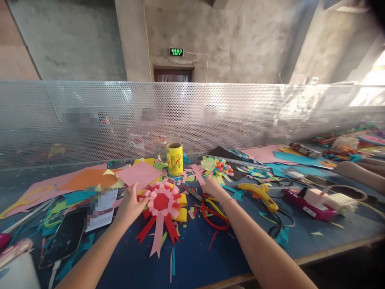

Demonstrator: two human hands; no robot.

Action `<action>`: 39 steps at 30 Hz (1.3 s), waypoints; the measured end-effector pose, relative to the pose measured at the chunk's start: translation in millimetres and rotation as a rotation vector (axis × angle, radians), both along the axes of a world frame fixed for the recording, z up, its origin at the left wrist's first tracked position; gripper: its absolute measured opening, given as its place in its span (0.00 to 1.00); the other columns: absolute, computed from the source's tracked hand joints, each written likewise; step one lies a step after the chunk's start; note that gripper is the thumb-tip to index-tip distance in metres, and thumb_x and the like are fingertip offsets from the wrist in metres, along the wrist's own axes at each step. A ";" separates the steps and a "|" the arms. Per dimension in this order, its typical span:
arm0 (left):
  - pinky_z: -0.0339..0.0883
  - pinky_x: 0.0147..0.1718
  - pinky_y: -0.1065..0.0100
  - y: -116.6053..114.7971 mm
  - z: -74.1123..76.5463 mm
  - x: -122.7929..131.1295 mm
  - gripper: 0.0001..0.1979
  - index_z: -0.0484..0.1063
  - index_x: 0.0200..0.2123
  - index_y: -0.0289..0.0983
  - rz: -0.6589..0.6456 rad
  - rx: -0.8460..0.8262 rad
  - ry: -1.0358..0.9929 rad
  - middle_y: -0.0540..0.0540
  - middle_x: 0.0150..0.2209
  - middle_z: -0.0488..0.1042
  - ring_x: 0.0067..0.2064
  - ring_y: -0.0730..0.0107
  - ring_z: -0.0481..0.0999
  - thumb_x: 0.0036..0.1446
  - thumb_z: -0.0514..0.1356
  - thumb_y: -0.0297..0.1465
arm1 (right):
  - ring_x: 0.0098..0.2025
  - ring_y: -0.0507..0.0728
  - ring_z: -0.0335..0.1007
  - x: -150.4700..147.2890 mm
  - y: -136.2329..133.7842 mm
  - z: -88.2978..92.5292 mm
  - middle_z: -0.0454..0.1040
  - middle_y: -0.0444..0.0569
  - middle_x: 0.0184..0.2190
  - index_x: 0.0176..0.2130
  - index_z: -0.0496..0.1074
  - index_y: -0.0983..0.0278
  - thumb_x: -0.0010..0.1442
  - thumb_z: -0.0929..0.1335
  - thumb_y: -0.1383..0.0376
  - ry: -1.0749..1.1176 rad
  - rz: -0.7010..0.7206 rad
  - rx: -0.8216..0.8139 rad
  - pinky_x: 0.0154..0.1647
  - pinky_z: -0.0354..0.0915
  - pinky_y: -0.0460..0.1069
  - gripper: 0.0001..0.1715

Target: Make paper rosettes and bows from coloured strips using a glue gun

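Observation:
A layered pink and red paper rosette with yellow loops and hanging tails lies on the blue table in front of me. My left hand is at its left edge, a red loop between thumb and fingers. Further right, the fingers of my right hand are closed at the lower end of a pink paper strip; the fingertips are partly hidden. Scissors with red and yellow handles rest beneath my right wrist. A green and orange paper rosette sits just beyond that hand.
A yellow tape roll stands upright behind the rosette. To the right are a yellow glue gun and a magenta device. Phones and coloured paper lie left. Another person's arm reaches in. A perforated screen borders the back.

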State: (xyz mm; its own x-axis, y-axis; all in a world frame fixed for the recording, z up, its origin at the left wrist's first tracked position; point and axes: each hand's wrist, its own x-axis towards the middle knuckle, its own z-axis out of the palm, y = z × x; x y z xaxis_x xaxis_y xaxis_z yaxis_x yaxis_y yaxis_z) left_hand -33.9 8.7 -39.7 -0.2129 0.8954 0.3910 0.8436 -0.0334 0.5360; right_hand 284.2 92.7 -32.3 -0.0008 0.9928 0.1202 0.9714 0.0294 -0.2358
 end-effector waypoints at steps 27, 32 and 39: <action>0.65 0.46 0.58 -7.7 27.7 7.3 0.11 0.67 0.37 0.38 -0.147 0.191 -0.497 0.42 0.41 0.72 0.45 0.60 0.72 0.53 0.55 0.37 | 0.38 0.57 0.70 0.8 -10.7 25.4 0.74 0.55 0.38 0.37 0.68 0.66 0.56 0.60 0.69 0.360 0.024 0.174 0.38 0.62 0.50 0.10; 0.66 0.47 0.61 -16.2 31.1 19.0 0.21 0.68 0.45 0.36 -0.444 0.022 -0.792 0.39 0.46 0.74 0.49 0.58 0.73 0.48 0.63 0.39 | 0.29 0.52 0.66 -47.1 -50.9 32.9 0.70 0.45 0.30 0.33 0.64 0.62 0.55 0.64 0.58 0.958 0.446 0.141 0.30 0.63 0.47 0.10; 0.71 0.34 0.67 -18.1 25.1 32.3 0.23 0.69 0.39 0.35 -0.537 -0.073 -1.189 0.46 0.33 0.76 0.34 0.65 0.78 0.42 0.68 0.41 | 0.22 0.47 0.60 -91.9 -84.6 22.2 0.66 0.40 0.23 0.28 0.66 0.64 0.48 0.71 0.55 1.157 0.661 -0.293 0.23 0.59 0.45 0.16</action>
